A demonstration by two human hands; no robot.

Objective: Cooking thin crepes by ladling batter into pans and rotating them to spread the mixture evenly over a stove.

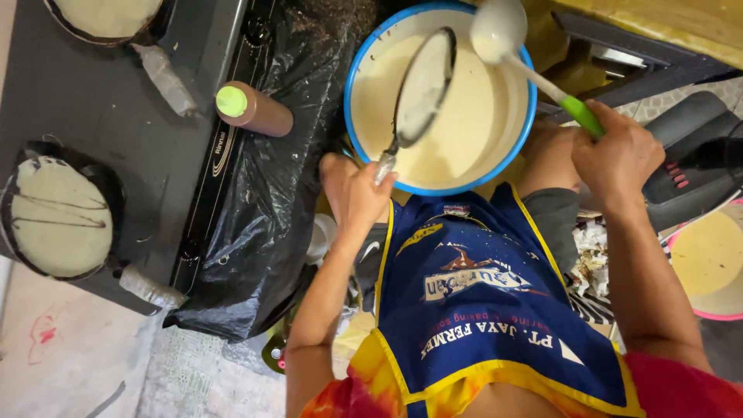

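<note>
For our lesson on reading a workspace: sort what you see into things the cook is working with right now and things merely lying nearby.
In use:
left hand holding the small pan
right hand holding the green-handled ladle
blue-rimmed bowl of batter

Lying about:
brown bottle with a green cap
black plastic sheet
pink-rimmed plate at the right edge

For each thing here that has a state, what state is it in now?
Left hand: grips sieve handle.
Right hand: grips ladle handle.
Sieve: tilted over bowl, batter-coated.
Ladle: raised, batter-coated.
Bowl: holds pale batter.
Near pan: batter spread inside.
Bottle: lying down, capped.
</note>
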